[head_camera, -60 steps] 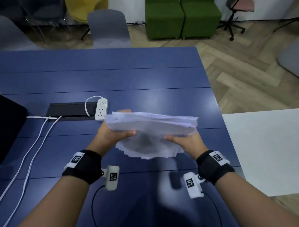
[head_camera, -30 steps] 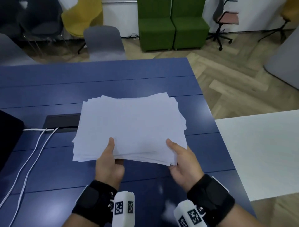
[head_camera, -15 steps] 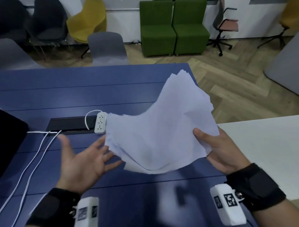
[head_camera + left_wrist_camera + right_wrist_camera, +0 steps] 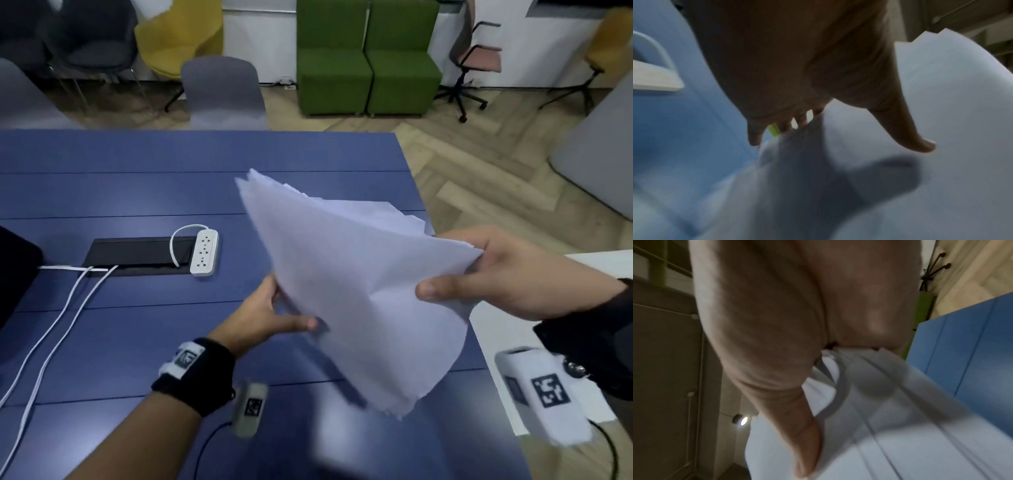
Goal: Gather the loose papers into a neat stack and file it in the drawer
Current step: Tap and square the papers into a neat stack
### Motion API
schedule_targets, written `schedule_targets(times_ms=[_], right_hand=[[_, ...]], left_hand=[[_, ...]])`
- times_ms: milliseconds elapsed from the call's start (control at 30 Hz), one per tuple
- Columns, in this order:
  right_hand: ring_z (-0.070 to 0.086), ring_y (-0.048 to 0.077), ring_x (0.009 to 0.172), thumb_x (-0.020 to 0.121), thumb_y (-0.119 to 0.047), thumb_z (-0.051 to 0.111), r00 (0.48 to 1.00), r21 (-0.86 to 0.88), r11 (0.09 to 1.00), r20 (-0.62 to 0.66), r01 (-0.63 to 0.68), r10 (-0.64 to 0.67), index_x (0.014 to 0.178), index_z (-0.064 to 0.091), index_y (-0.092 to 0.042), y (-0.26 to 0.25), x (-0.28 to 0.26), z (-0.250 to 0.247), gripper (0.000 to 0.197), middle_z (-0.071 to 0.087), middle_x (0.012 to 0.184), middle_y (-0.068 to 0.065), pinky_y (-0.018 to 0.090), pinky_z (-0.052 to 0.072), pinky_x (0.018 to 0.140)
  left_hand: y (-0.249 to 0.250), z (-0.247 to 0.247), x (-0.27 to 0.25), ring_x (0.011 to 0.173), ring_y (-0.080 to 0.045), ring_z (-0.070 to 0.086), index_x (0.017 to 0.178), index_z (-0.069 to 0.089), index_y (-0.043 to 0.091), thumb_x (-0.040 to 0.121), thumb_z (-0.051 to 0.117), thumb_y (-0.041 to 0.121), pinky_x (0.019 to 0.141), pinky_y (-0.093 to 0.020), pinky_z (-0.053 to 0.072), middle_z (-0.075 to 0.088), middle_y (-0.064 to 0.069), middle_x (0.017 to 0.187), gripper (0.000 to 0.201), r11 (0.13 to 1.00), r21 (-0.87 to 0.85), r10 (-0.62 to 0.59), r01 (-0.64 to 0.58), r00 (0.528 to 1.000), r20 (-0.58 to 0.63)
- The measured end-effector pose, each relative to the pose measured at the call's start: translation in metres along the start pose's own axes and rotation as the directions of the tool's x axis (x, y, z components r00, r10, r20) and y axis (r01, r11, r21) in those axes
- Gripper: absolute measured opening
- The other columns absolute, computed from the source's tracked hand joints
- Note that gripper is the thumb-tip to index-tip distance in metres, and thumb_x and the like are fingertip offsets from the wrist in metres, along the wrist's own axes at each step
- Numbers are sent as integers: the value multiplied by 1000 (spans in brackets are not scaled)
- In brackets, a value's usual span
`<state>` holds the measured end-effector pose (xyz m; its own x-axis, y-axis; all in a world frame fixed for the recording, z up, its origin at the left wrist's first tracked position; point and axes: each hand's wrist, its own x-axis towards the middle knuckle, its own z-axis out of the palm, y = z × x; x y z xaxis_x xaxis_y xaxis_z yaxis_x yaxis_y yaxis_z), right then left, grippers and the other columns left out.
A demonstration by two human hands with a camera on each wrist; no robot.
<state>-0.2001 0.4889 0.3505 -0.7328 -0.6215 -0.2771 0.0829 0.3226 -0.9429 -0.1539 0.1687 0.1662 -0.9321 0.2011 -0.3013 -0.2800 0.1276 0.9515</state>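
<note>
A thick stack of white papers (image 4: 342, 291) hangs tilted above the blue table (image 4: 137, 342), its sheets fanned unevenly and its lower corner drooping. My right hand (image 4: 445, 265) pinches the stack's right edge, thumb on the near face and fingers behind. The right wrist view shows that thumb (image 4: 805, 443) pressed on the papers (image 4: 900, 434). My left hand (image 4: 284, 308) is at the stack's lower left edge, fingers straight behind the sheets and thumb stretched along the front. In the left wrist view the thumb (image 4: 920, 142) hovers over the papers (image 4: 951, 97). No drawer is in view.
A white power strip (image 4: 204, 253) lies beside a black cable hatch (image 4: 137, 251), with white cables (image 4: 51, 325) running toward me on the left. A dark object (image 4: 13, 267) sits at the left edge. A white table (image 4: 599, 267) adjoins on the right. Chairs (image 4: 222, 92) stand beyond.
Both hands held the stack flat a second ago. The left hand then let go and has now come back to the stack's lower left edge. The right hand has lifted and tilted the stack.
</note>
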Motion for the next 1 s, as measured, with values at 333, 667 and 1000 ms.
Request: schedule_targets(times_ms=[333, 667, 1000], right_hand=[[78, 24, 100, 89, -11, 60, 991, 358, 933, -113, -26, 71, 118, 78, -14, 12, 19, -60, 35, 78, 120, 12, 34, 65, 83], [78, 9, 99, 86, -40, 75, 928, 584, 779, -112, -228, 356, 129, 69, -20, 116, 19, 58, 48, 81, 109, -8, 25, 61, 75], [71, 16, 120, 99, -9, 65, 971, 370, 925, -181, -79, 156, 131, 67, -16, 101, 37, 55, 32, 76, 127, -2, 30, 57, 103]], left_hand=[[49, -12, -21, 122, -30, 73, 127, 75, 7, 88, 78, 0, 98, -34, 59, 75, -16, 131, 40, 980, -193, 69, -51, 994, 89], [16, -9, -23, 124, -37, 70, 143, 60, 16, 96, 59, 0, 109, -55, 52, 71, -14, 140, 50, 884, -466, -162, 46, 964, -212], [25, -24, -39, 117, -29, 75, 121, 77, 9, 85, 68, -8, 95, -35, 62, 77, -14, 127, 41, 895, -431, 38, -114, 983, -181]])
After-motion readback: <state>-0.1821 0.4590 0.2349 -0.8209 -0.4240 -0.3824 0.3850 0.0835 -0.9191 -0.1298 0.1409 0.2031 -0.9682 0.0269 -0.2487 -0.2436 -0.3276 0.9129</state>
